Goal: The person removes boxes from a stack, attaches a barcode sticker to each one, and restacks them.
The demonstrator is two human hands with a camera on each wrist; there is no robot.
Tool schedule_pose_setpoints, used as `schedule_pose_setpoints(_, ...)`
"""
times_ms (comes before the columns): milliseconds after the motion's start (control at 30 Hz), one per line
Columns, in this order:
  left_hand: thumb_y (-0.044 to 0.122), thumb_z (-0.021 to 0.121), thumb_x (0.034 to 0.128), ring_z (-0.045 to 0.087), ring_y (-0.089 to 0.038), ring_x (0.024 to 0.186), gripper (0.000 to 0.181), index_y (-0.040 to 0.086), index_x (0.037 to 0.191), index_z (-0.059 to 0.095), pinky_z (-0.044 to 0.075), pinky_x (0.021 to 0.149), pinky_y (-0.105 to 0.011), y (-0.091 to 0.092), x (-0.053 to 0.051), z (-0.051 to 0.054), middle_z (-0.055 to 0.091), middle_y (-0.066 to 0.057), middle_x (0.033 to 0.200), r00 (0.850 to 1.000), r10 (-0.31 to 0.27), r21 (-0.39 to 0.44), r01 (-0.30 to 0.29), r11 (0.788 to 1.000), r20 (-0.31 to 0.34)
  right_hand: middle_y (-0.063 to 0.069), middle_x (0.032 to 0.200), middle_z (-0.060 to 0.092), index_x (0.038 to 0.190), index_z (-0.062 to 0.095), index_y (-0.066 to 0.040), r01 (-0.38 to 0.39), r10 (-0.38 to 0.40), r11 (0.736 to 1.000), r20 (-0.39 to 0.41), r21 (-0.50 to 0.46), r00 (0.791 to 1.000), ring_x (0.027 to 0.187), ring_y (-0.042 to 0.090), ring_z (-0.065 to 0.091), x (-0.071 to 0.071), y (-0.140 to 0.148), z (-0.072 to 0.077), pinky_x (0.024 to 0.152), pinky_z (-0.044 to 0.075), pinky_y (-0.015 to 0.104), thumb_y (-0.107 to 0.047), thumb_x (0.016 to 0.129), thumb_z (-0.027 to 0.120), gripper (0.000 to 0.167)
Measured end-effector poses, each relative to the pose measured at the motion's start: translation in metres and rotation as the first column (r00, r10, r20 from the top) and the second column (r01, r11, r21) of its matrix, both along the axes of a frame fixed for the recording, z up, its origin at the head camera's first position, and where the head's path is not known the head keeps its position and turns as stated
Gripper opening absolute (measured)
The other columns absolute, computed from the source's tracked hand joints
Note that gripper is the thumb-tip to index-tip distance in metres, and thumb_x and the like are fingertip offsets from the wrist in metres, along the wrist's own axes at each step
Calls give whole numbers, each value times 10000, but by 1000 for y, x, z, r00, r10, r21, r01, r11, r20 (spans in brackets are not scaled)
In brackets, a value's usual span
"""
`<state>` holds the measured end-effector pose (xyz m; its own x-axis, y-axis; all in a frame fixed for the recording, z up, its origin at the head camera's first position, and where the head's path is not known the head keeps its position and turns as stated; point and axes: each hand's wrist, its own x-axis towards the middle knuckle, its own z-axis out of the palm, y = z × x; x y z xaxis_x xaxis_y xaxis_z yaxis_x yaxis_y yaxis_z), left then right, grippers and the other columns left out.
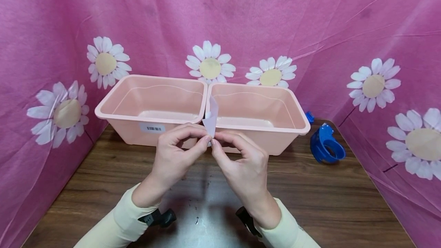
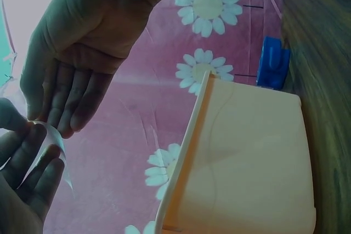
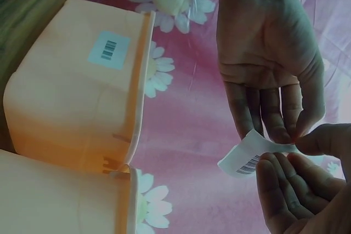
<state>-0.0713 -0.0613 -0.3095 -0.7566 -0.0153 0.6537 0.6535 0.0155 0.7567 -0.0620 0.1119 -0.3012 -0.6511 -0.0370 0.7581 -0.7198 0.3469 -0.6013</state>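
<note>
A white barcode label [image 1: 211,121] stands up between the two hands, bent, in front of the seam between two peach bins. Thumb and fingers of the left hand [image 1: 176,150] pinch its lower end. On the other side the right hand [image 1: 242,160] pinches the same end, fingertips meeting the left ones. Printed bars show on the curled label [image 3: 248,160] in the right wrist view. The left bin [image 1: 162,133] has a similar barcode label [image 1: 152,128] on its front wall; the right bin [image 1: 275,142] stands beside it.
A blue tape dispenser [image 1: 325,144] stands right of the bins, with another small blue piece [image 1: 309,117] behind it. A pink cloth with white flowers [image 1: 220,18] surrounds the brown wooden table [image 1: 327,198].
</note>
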Motion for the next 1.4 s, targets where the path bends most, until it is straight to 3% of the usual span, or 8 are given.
schedule_pose_setpoints(300,-155,798,903,745,-97,955,122,-46,953,823,639,880,-208,0,-1,-1,795,-187,951,1000,-3,-6,3,1000,21,31,1020,867,1057,883,-78,8,-8,1000,3,1,1000,885,161,819,0,0,-2,850,644,196,-12,938,842,141)
schedule_pose_setpoints(467,-115,794,929,719,-83,925,36,-91,954,804,631,854,-187,1,-2,-3,782,-53,931,1000,1,-1,-1,1000,31,34,1017,868,1065,884,-75,3,-3,1000,8,-5,1000,875,159,819,0,0,-3,823,662,236,7,944,825,158)
schedule_pose_setpoints(667,-100,790,943,712,-92,931,21,-104,963,791,642,884,-198,1,-2,-4,770,-107,933,999,3,0,-3,1000,33,8,1003,869,1039,882,-88,9,-8,1000,29,-13,1000,861,129,817,-2,0,-4,777,674,260,-11,970,816,123)
schedule_pose_setpoints(900,-142,755,933,704,-70,885,40,-133,972,755,631,828,-179,0,-4,-4,748,66,923,995,-33,51,29,998,91,42,941,856,992,862,-67,-38,48,994,107,-99,993,813,112,800,-4,0,-3,732,673,218,10,967,805,99)
schedule_pose_setpoints(1000,-138,750,940,702,-60,844,46,-149,983,738,614,771,-168,-2,-4,-3,741,92,922,988,-38,73,27,997,152,97,923,850,998,848,-38,-81,112,983,184,-166,977,770,149,808,-4,1,-1,714,684,243,42,970,778,109)
schedule_pose_setpoints(1133,-118,759,946,685,-55,802,68,-161,987,725,588,719,-164,-6,-2,0,743,89,919,976,-17,87,-2,996,217,131,887,838,994,839,-32,-99,165,970,300,-224,940,741,184,804,-6,5,2,706,671,234,50,973,766,112)
schedule_pose_setpoints(1400,-144,730,934,635,-52,774,106,-43,938,760,552,709,-167,-10,-1,1,732,101,873,970,-38,130,6,991,242,102,901,814,962,833,-25,-93,187,966,405,-241,895,742,135,733,-11,16,6,684,613,217,39,974,767,94)
